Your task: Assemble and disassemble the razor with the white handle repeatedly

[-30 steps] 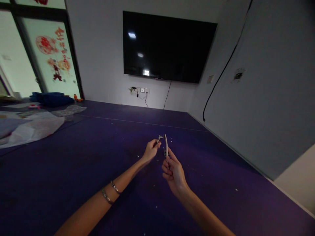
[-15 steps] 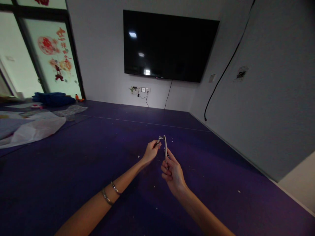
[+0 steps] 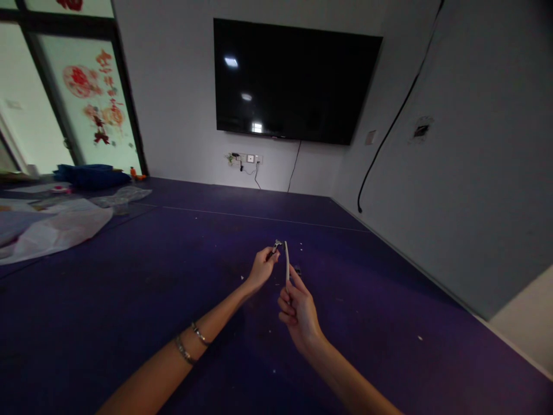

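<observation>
My left hand is closed around a small tool with a shiny metal head and a dark handle; its exact kind is too small to make out. In my right hand, a thin, whitish, slightly curved strip stands nearly upright between thumb and fingers. The tool's head is close to the strip's upper end; whether they touch, I cannot tell. Just beyond my right fingers lies a small dark object on the purple surface. Tiny white scraps are scattered nearby.
Clear plastic sheeting and a dark blue cloth bundle lie at the left, with a small orange item beside them. A television hangs on the far wall above sockets. One black cable dangles along the right wall.
Both hands have shifted slightly left. The tool's head and the strip's top are a little farther apart, and the small dark object beyond my right hand shows more.
</observation>
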The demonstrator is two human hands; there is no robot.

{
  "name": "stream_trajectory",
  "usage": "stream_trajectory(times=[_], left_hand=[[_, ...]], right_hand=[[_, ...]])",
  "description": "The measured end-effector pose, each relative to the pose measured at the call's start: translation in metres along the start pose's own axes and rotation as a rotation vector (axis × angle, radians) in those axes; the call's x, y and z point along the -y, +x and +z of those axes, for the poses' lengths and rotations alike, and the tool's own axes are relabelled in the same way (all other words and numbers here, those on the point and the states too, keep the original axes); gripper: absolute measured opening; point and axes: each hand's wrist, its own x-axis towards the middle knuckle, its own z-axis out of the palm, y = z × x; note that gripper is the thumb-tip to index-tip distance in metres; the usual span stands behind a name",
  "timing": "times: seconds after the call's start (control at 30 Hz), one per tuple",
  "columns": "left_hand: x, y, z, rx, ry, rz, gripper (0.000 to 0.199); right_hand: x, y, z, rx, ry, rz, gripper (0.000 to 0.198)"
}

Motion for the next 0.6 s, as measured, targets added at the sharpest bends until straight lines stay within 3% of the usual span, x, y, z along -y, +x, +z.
stream_trajectory(times=[0.27,0.47,0.6], left_hand=[[0.002,-0.003,0.001,0.015,0.010,-0.014,0.015],[-0.003,0.001,-0.003,-0.024,0.020,0.000,0.016],[-0.003,0.000,-0.002,0.012,0.017,0.008,0.014]], right_hand=[[0.004,0.004,-0.001,-0.004,-0.020,-0.011,0.065],[-0.010,-0.001,-0.001,0.003,-0.045,0.008,0.062],[0.001,0.001,0.000,0.006,-0.013,-0.029,0.064]])
